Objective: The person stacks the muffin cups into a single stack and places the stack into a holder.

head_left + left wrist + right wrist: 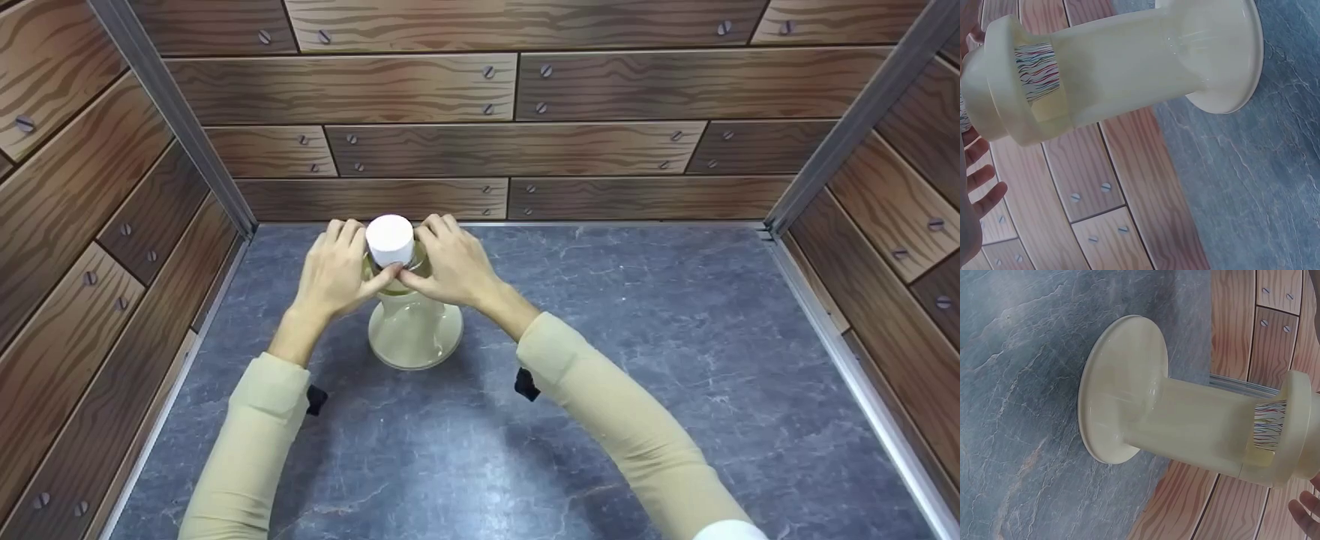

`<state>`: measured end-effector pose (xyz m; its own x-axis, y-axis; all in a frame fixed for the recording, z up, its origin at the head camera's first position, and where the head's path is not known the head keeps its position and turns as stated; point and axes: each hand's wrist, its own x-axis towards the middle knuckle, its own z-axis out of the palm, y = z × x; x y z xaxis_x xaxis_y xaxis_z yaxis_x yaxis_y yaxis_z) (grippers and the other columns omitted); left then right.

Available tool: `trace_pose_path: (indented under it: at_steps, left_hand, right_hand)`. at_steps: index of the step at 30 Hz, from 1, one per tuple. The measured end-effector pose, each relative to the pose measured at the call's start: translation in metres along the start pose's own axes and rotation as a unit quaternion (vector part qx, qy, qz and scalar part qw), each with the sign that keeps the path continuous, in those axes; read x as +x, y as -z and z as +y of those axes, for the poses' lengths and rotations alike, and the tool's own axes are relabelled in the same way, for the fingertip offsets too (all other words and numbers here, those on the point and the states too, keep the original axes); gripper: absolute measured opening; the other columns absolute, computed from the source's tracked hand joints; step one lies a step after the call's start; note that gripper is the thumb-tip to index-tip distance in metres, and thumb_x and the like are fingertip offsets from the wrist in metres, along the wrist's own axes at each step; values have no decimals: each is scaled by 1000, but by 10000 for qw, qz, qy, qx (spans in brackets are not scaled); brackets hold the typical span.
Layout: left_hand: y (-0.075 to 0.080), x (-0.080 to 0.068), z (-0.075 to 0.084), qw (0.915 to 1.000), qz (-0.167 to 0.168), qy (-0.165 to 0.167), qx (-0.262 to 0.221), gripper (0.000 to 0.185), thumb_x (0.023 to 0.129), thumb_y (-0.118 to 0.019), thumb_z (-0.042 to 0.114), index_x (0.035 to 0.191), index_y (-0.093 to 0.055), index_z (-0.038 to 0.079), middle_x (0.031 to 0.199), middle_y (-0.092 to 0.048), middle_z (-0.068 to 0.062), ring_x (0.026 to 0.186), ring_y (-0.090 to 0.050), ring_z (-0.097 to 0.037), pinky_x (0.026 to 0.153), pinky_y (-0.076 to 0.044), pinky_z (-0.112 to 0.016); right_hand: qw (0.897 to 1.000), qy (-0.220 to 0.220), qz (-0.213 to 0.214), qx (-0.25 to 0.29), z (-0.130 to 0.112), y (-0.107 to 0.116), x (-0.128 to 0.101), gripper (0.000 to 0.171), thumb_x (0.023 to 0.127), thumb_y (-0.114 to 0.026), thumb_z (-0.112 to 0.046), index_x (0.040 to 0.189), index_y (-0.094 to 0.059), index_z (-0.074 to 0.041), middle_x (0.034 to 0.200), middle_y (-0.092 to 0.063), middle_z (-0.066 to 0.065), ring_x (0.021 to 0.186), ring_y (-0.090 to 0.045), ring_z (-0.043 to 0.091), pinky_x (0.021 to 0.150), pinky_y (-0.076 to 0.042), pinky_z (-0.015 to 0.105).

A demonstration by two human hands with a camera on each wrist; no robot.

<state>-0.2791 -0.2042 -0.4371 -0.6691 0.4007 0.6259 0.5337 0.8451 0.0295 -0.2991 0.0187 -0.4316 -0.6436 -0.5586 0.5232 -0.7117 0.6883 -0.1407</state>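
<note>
A cream, translucent container point(414, 326) with a flared round base stands upright on the grey stone-look floor, topped by a white cap point(389, 238). My left hand point(337, 266) and right hand point(451, 261) wrap round its upper part just under the cap, thumbs meeting in front. The left wrist view shows the container point(1129, 67) side-on, with a wide collar, a patch of coloured wavy lines behind its wall, and my fingers point(982, 185) at the left edge. The right wrist view shows the container point(1196, 427) with its base point(1120, 388) on the floor and a fingertip point(1306, 513) at the lower right.
Wood-plank walls point(480, 142) with screws enclose the grey floor point(637, 360) on the back, left and right, with metal corner posts point(172, 112). The container stands near the back wall, left of centre. Cream sleeves cover both forearms.
</note>
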Motion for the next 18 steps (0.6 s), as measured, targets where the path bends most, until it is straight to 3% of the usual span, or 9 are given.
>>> trace_pose_path:
  at_steps: [18]
  left_hand:
    - [-4,-1,-2,9997,-239,74,-63,70,93,-56,62,106,-63,-7,109,-57,-20,99,-50,-36,75,-49,-49]
  right_hand:
    - [9999,-109,-81,65,6,4,-4,61,91,-60,-64,114,-69,-8,116,-56,7,106,-53,22,78,-52,34]
